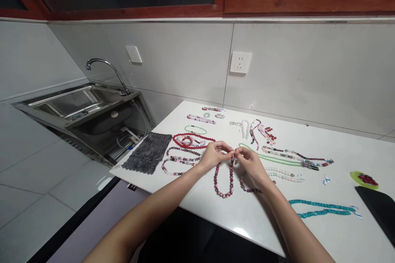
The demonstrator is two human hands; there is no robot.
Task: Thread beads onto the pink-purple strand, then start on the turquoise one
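My left hand point(218, 155) and my right hand point(248, 162) meet above the middle of the white table, fingertips pinched close together. From between them hangs a dark red bead strand point(216, 183), its loop reaching down toward the tabletop. Both hands seem to grip the strand's upper ends; the exact join is hidden by the fingers. Partly under my right hand lies another dark bead strand point(247, 189). Left of my left hand are a bright red bead necklace point(176, 141) and a multicoloured bead strand point(166, 168).
A dark grey cloth point(147, 153) lies at the table's left end. Teal beads point(327, 211), a green bead strand point(277, 160) and a small green dish point(354, 177) with red beads are on the right. A metal sink point(74, 100) stands beyond the left edge.
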